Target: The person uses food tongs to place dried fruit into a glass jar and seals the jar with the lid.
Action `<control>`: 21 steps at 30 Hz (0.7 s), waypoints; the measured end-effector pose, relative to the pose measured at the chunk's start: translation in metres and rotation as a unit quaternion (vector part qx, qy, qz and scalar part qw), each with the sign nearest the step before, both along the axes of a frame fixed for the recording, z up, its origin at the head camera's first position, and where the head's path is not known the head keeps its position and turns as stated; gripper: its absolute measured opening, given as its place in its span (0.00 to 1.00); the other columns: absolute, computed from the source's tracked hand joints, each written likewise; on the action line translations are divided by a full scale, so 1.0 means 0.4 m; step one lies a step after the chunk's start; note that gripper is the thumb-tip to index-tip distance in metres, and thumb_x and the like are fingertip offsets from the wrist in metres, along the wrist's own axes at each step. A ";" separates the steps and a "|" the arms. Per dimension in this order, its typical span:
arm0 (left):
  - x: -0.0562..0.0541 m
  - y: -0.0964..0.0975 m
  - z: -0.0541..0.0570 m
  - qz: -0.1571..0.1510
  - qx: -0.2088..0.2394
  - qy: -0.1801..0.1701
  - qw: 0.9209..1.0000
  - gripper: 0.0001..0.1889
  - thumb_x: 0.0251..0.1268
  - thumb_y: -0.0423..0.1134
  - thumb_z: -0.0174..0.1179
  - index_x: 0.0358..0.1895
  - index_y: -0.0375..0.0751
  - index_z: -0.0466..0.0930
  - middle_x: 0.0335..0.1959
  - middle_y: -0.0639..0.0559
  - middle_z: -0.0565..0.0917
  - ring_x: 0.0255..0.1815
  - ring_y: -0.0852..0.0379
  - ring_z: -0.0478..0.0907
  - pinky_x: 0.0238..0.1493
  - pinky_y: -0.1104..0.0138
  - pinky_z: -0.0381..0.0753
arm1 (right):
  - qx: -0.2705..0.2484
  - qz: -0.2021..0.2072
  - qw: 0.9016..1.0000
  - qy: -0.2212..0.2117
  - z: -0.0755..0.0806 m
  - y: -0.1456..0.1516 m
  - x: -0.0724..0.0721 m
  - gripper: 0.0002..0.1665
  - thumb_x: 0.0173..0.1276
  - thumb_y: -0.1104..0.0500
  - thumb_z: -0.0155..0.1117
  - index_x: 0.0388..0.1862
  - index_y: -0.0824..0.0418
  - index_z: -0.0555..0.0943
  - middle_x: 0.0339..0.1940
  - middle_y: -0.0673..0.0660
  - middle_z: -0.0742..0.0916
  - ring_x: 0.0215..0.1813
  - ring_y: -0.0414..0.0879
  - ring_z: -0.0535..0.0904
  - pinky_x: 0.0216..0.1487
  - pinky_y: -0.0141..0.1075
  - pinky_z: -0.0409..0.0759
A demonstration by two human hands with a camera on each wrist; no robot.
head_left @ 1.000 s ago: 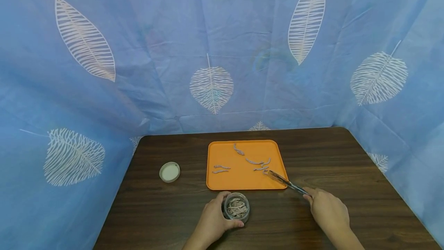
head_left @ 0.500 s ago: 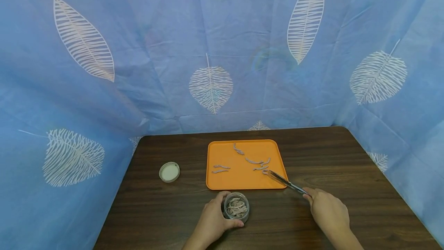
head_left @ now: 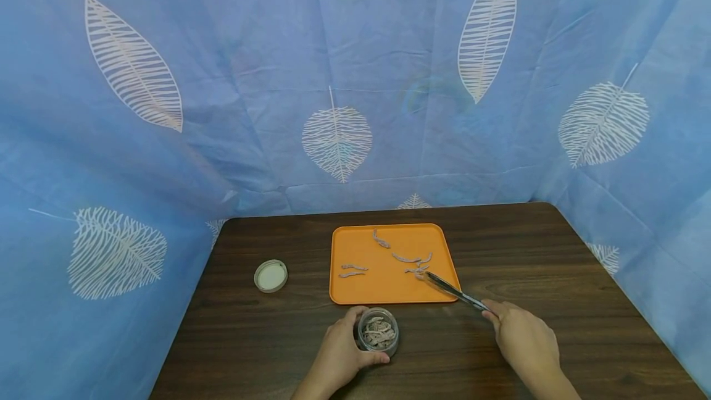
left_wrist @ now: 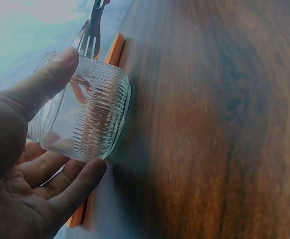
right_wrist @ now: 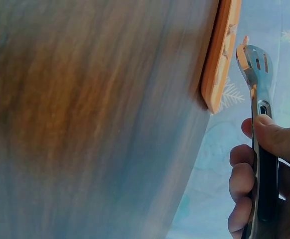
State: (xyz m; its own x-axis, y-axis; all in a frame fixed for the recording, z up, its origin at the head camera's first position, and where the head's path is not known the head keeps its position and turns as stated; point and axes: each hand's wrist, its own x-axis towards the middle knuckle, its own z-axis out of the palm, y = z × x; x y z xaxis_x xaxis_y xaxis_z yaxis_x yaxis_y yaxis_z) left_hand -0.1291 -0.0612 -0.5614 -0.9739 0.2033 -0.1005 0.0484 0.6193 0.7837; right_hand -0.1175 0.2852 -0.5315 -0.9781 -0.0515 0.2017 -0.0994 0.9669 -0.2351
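My left hand [head_left: 339,350] holds a round glass jar [head_left: 396,335], thumb on the near side and fingers behind it. Pale brown, dried, root-like strips [head_left: 379,329] fill its lower part; the ribbed wall [left_wrist: 110,99] shows in the left wrist view. My right hand [head_left: 526,338] grips metal tongs [head_left: 454,291] by the dark handle, thumb on top. Their slotted head [right_wrist: 254,62] has a small dried strip [right_wrist: 245,41] at its tip. That head reaches over the right side of an orange tray [head_left: 383,292], where several strips [head_left: 408,258] lie.
A round lid [head_left: 271,276] lies on the dark wooden table [head_left: 233,332], left of the tray. Two strips [head_left: 353,270] rest at the tray's left and another [head_left: 381,239] near its far edge. A blue leaf-patterned cloth [head_left: 250,141] hangs behind and on both sides.
The tongs have moved slightly left over the tray, and their arms have drawn closer together. A small strip at their tips has shifted left. The left hand and jar have stayed put.
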 end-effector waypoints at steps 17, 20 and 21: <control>0.002 0.000 0.004 0.001 -0.002 0.002 1.000 0.51 0.40 0.55 0.90 0.70 0.43 0.76 0.62 0.45 0.89 0.61 0.38 0.85 0.62 0.37 0.83 | -0.007 0.006 1.000 0.002 0.061 -0.048 0.027 0.18 0.73 0.53 0.74 0.58 0.56 0.92 0.41 0.58 0.95 0.15 0.39 0.62 0.15 0.28 0.59; 0.003 0.000 0.005 0.002 0.000 0.002 1.000 0.51 0.40 0.54 0.90 0.70 0.43 0.76 0.62 0.45 0.89 0.61 0.38 0.85 0.62 0.36 0.82 | -0.002 0.011 1.000 -0.003 0.071 -0.059 0.033 0.18 0.73 0.52 0.74 0.58 0.54 0.92 0.41 0.56 0.95 0.16 0.38 0.64 0.16 0.29 0.61; 0.003 0.000 0.005 0.001 0.000 0.001 1.000 0.51 0.40 0.55 0.90 0.70 0.43 0.76 0.62 0.45 0.89 0.61 0.38 0.85 0.62 0.37 0.83 | 0.000 0.013 1.000 -0.004 0.073 -0.063 0.034 0.18 0.73 0.52 0.74 0.58 0.54 0.92 0.41 0.55 0.95 0.17 0.37 0.64 0.16 0.29 0.61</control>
State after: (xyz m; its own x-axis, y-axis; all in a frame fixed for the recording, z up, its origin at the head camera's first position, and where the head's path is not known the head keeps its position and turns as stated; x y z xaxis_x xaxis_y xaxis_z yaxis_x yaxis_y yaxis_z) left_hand -0.1279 -0.0613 -0.5592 -0.9748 0.2006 -0.0979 0.0486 0.6189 0.7840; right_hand -0.1038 0.2600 -0.5022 -0.9781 -0.0769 0.1936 -0.1225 0.9641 -0.2357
